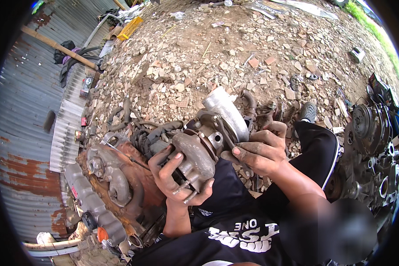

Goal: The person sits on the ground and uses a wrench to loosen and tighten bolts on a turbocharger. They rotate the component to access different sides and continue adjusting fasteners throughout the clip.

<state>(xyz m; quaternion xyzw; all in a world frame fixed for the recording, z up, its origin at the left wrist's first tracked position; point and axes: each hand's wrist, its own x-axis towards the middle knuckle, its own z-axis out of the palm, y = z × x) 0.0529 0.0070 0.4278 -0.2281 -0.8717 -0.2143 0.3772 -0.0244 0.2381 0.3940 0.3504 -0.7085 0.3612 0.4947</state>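
A grey metal turbocharger [194,153] is held up over my lap, its silvery compressor housing [228,113] on the far side and its darker, rougher housing toward me. My left hand [169,177] is wrapped round the darker housing from the left and below, next to several thin studs that stick out. My right hand [268,153] is closed round the near end of a dark wrench [224,131]. The wrench's far end lies against the middle of the turbocharger, between the two housings. What exactly that end sits on is too small to tell.
On the left lie a grey valve cover [91,208] and another turbocharger [111,173]. Dark hoses [164,129] lie beyond my left hand. Several engine parts [370,164] are piled at the right. Broken tile and stones cover the ground [186,66]; a corrugated metal wall [26,115] stands at the left.
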